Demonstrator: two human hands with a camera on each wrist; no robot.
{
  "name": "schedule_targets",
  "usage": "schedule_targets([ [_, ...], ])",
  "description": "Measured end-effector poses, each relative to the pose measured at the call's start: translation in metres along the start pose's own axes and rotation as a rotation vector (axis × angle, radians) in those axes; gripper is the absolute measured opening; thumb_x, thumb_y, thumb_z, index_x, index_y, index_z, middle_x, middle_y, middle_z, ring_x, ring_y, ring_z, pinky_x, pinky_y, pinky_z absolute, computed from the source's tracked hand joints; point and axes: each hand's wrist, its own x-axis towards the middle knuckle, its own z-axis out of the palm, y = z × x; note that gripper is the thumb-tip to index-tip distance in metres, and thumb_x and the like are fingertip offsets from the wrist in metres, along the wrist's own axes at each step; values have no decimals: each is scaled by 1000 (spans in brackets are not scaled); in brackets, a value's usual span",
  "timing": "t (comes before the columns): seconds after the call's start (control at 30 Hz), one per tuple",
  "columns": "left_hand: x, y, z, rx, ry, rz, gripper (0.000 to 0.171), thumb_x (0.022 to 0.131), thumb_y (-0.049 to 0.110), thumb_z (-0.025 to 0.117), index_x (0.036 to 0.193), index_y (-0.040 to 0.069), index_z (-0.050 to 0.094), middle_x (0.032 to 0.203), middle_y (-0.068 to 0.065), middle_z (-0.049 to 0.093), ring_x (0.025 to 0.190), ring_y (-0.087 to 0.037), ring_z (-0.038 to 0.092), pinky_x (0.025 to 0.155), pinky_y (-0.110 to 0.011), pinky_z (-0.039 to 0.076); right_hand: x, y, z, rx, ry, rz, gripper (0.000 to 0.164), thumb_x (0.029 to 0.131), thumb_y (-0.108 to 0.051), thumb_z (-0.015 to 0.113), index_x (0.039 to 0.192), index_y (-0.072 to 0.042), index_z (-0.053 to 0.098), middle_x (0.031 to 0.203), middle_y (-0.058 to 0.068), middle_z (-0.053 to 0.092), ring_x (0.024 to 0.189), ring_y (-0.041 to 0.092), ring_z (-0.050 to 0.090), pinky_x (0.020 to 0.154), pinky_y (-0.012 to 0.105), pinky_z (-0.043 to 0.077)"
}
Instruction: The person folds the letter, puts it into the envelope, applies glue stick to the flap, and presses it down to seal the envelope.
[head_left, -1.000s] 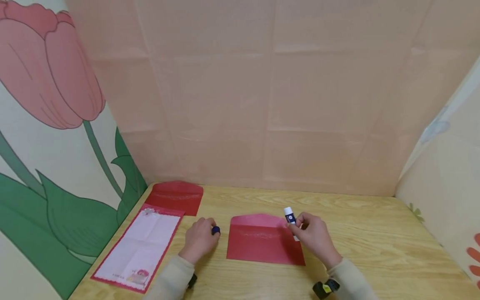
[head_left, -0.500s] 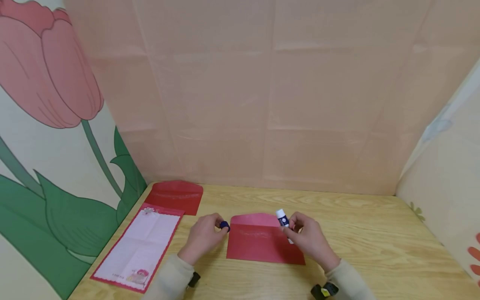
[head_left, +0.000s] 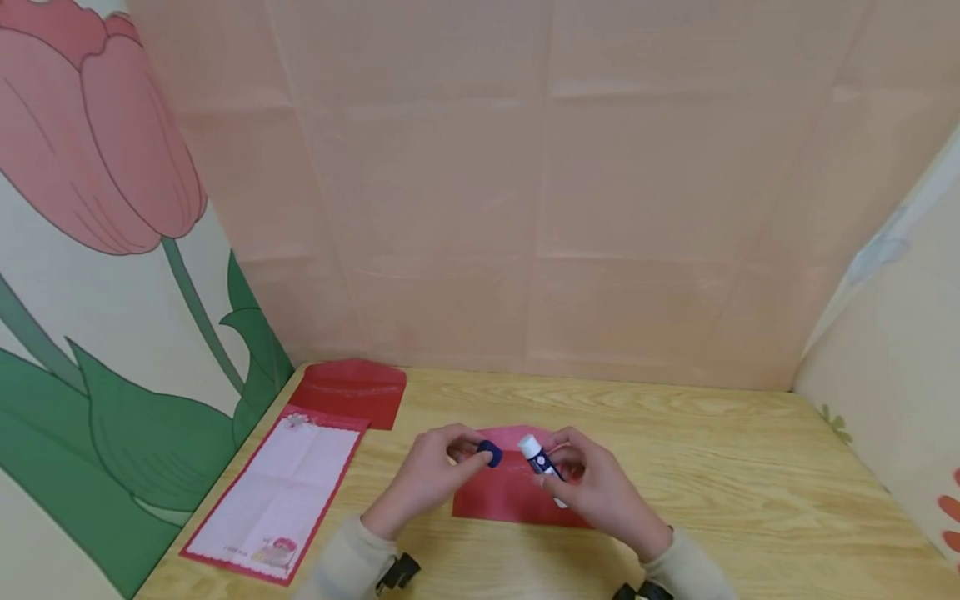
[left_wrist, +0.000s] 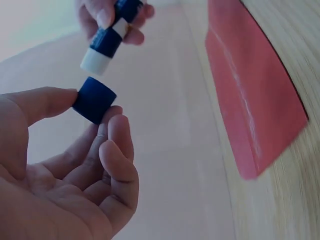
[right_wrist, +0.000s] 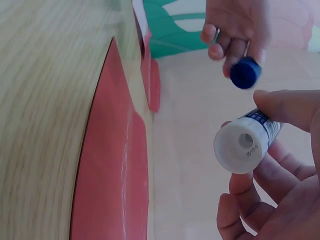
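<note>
My left hand [head_left: 435,467] pinches a dark blue glue stick cap [left_wrist: 94,100] between thumb and fingers, its hollow end turned toward the right hand. In my right hand [head_left: 600,479] is the glue stick [head_left: 542,461], white and dark blue, tilted with its white tip toward the cap. A small gap separates tip and cap in the head view. Both are held up over a red envelope [head_left: 495,496] with its flap open, lying on the table. The right wrist view shows the hollow white base of the glue stick [right_wrist: 240,146].
A second red envelope [head_left: 352,400] lies at the table's back left corner. Overlapping it is a red-bordered white sheet [head_left: 277,492] with fold creases. Behind the wooden table [head_left: 712,467] hangs a pinkish-beige sheet [head_left: 540,208], and a tulip-painted wall [head_left: 142,333] stands at left.
My left hand has moved right with the cap, rising over the envelope. The right hand has come left with the glue stick, so cap and stick are now close together.
</note>
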Motion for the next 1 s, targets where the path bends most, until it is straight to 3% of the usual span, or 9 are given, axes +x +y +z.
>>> schedule_targets([
  [0.17, -1, 6, 4, -72, -5, -20, 20, 94, 31, 71, 106, 16, 73, 93, 9, 72, 83, -12, 63, 73, -29, 52, -5, -3, 3, 26, -38, -95, 36, 86, -20, 80, 112, -10, 58, 96, -3, 75, 79, 11, 61, 70, 26, 45],
  [0.5, -1, 12, 8, -216, -21, -36, 26, 94, 29, 72, 108, 8, 72, 97, -2, 73, 84, -17, 63, 71, -29, 52, -7, -5, 5, 83, -70, -135, 33, 87, -20, 79, 109, -8, 58, 88, -2, 74, 73, 12, 57, 66, 26, 47],
  [0.77, 0, 11, 11, -244, -46, -40, 24, 93, 30, 72, 108, 11, 74, 98, -1, 73, 84, -17, 63, 73, -30, 52, -9, -4, 5, 73, -76, -210, 27, 86, -17, 79, 106, -12, 61, 91, 0, 71, 76, 11, 61, 66, 27, 49],
  [1.0, 1, 8, 11, -272, -97, -19, 21, 93, 29, 73, 106, 14, 76, 94, 0, 75, 84, -17, 65, 74, -30, 53, -9, -7, 1, 44, -108, -154, 22, 87, -19, 79, 104, -16, 65, 90, -1, 70, 76, 14, 60, 68, 28, 51],
])
